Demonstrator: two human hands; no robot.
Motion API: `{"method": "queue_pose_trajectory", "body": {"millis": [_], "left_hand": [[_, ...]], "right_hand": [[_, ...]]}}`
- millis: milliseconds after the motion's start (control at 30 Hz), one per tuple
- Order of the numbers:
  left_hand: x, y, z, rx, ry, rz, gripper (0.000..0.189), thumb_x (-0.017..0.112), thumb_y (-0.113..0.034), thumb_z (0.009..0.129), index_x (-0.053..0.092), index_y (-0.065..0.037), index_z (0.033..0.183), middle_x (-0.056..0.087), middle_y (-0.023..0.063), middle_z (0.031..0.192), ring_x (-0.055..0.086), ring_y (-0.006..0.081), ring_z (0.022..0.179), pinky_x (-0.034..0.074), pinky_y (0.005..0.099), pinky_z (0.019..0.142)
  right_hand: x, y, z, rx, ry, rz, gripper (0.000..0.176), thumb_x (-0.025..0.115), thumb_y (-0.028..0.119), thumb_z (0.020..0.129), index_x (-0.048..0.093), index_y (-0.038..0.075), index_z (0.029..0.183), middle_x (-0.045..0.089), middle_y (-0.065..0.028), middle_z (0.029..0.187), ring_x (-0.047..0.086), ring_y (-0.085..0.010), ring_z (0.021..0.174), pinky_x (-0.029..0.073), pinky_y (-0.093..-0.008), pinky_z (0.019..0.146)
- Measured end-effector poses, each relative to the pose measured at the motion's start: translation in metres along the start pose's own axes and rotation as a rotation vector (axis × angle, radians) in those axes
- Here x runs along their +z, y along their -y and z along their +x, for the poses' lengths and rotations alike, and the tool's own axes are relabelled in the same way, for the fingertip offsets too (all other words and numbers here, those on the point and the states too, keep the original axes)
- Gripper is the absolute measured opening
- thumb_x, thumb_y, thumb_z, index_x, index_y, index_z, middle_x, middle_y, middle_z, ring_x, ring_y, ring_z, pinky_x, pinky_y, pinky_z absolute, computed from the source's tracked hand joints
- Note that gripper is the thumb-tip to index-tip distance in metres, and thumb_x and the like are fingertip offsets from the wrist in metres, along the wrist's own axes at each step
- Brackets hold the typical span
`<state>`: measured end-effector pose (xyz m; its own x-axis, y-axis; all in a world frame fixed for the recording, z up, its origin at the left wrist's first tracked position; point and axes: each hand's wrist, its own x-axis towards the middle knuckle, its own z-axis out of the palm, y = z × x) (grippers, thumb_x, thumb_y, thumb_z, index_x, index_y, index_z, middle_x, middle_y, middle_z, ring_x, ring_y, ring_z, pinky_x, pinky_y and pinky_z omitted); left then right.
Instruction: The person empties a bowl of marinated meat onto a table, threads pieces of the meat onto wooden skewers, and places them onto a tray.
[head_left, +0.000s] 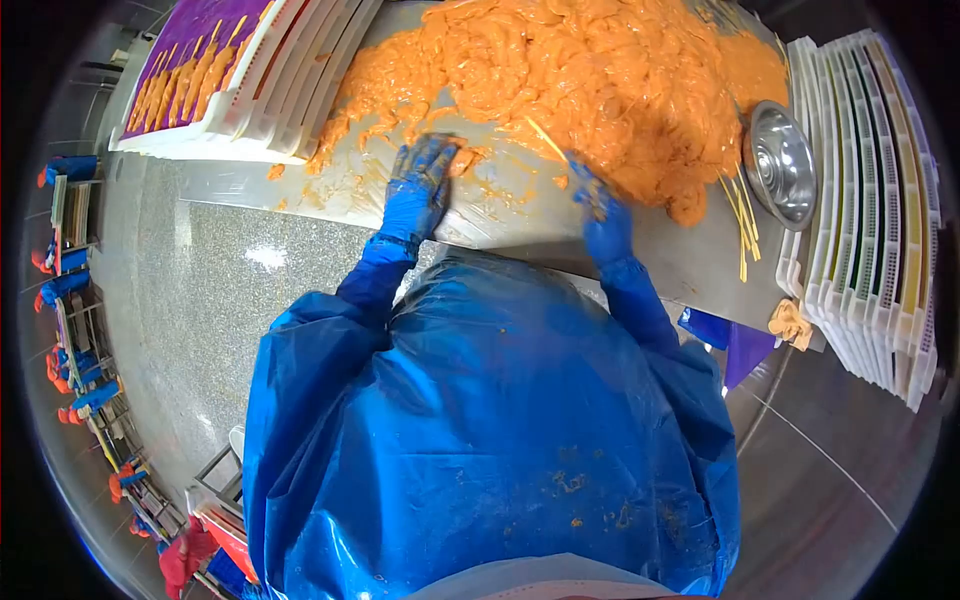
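Note:
My left hand, in a blue glove smeared with orange, lies on the metal table with its fingers stretched out flat. Beside its fingertips is a small piece of orange marinated meat. My right hand, also gloved, pinches the near end of a thin wooden skewer that slants up and left. No meat shows on that skewer. Right beyond it rises a big heap of orange-coated meat.
White trays are stacked at the left, the top one bearing skewered meat on purple. Loose skewers lie by a steel bowl at the right. More white trays stand beyond it. Other people work far left.

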<state>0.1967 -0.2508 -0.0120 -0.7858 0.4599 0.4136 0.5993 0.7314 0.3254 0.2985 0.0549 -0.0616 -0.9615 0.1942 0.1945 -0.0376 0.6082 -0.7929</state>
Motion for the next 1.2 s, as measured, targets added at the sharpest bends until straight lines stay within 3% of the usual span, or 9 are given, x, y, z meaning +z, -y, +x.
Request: {"method": "queue_pose_trajectory", "body": {"millis": [300, 367, 500, 567, 633, 700, 767, 1033, 1200], "left_hand": [[-0.007, 0.058, -0.006, -0.326, -0.228, -0.075, 0.04, 0.063, -0.008, 0.083, 0.065, -0.017, 0.122, 0.06, 0.0171, 0.121, 0.055, 0.036, 0.11, 0.044, 0.0453, 0.097], [-0.01, 0.054, -0.018, -0.037, -0.122, 0.07, 0.038, 0.064, -0.007, 0.082, 0.066, -0.016, 0.119, 0.063, 0.0158, 0.113, 0.058, 0.0352, 0.104, 0.048, 0.0431, 0.089], [0.019, 0.02, -0.018, -0.109, -0.114, -0.243, 0.027, 0.066, -0.004, 0.082, 0.07, -0.013, 0.107, 0.066, 0.0125, 0.1, 0.061, 0.0329, 0.098, 0.051, 0.0414, 0.083], [0.038, 0.004, -0.005, -0.06, 0.125, -0.5, 0.026, 0.064, -0.008, 0.084, 0.069, -0.012, 0.109, 0.066, 0.0126, 0.102, 0.06, 0.033, 0.1, 0.051, 0.0411, 0.084], [0.034, 0.0, 0.002, 0.278, 0.202, -0.243, 0.028, 0.063, -0.012, 0.086, 0.068, -0.013, 0.114, 0.065, 0.0132, 0.106, 0.06, 0.0328, 0.102, 0.051, 0.041, 0.085], [0.031, 0.007, 0.008, -0.003, 0.049, -0.236, 0.034, 0.065, -0.011, 0.085, 0.066, -0.014, 0.118, 0.064, 0.0135, 0.109, 0.06, 0.0326, 0.102, 0.051, 0.0411, 0.086], [0.015, 0.018, 0.012, -0.099, -0.023, -0.084, 0.038, 0.065, -0.008, 0.082, 0.066, -0.015, 0.12, 0.064, 0.0138, 0.109, 0.059, 0.0332, 0.1, 0.05, 0.0423, 0.088], [0.037, 0.029, 0.042, 0.221, 0.125, -0.242, 0.028, 0.065, -0.009, 0.08, 0.07, -0.016, 0.108, 0.066, 0.0099, 0.111, 0.062, 0.0286, 0.102, 0.05, 0.0404, 0.089], [0.02, 0.041, 0.02, -0.169, 0.03, -0.039, 0.028, 0.068, -0.011, 0.081, 0.07, -0.018, 0.108, 0.067, 0.0094, 0.109, 0.062, 0.0299, 0.103, 0.048, 0.0416, 0.088]], "right_hand": [[0.071, 0.068, 0.041, -0.219, 0.295, -0.459, 0.027, 0.058, 0.017, 0.085, 0.068, 0.015, 0.11, 0.067, -0.0144, 0.092, 0.065, -0.0315, 0.076, 0.052, -0.045, 0.064], [0.06, 0.065, 0.037, -0.308, 0.286, -0.392, 0.028, 0.058, 0.017, 0.085, 0.067, 0.014, 0.111, 0.067, -0.0138, 0.09, 0.065, -0.0322, 0.074, 0.052, -0.0443, 0.063], [0.02, 0.032, 0.02, -0.178, 0.364, -0.377, 0.027, 0.061, 0.02, 0.086, 0.068, 0.015, 0.112, 0.069, -0.0137, 0.098, 0.066, -0.0331, 0.085, 0.053, -0.0436, 0.073], [0.008, 0.016, 0.007, -0.159, 0.094, -0.424, 0.025, 0.06, 0.02, 0.087, 0.068, 0.012, 0.109, 0.069, -0.0139, 0.1, 0.066, -0.0343, 0.09, 0.052, -0.0442, 0.077], [-0.005, 0.025, 0.008, -0.035, 0.112, -0.344, 0.025, 0.059, 0.019, 0.088, 0.068, 0.011, 0.11, 0.069, -0.0137, 0.101, 0.066, -0.0339, 0.091, 0.052, -0.0437, 0.077], [-0.006, 0.031, 0.011, 0.093, 0.11, -0.259, 0.026, 0.059, 0.019, 0.088, 0.068, 0.011, 0.111, 0.069, -0.0136, 0.102, 0.066, -0.0334, 0.092, 0.052, -0.0432, 0.078], [0.009, 0.031, 0.01, -0.139, 0.112, -0.499, 0.022, 0.058, 0.02, 0.087, 0.068, 0.008, 0.102, 0.067, -0.0147, 0.09, 0.065, -0.0347, 0.079, 0.052, -0.044, 0.07], [0.012, 0.039, -0.014, 0.039, 0.025, -0.361, 0.024, 0.058, 0.018, 0.088, 0.068, 0.008, 0.108, 0.069, -0.0128, 0.099, 0.066, -0.034, 0.086, 0.052, -0.0445, 0.074], [-0.001, 0.057, -0.018, 0.051, 0.17, -0.452, 0.023, 0.06, 0.018, 0.088, 0.068, 0.009, 0.108, 0.069, -0.012, 0.098, 0.066, -0.0328, 0.084, 0.052, -0.0429, 0.071]]}}
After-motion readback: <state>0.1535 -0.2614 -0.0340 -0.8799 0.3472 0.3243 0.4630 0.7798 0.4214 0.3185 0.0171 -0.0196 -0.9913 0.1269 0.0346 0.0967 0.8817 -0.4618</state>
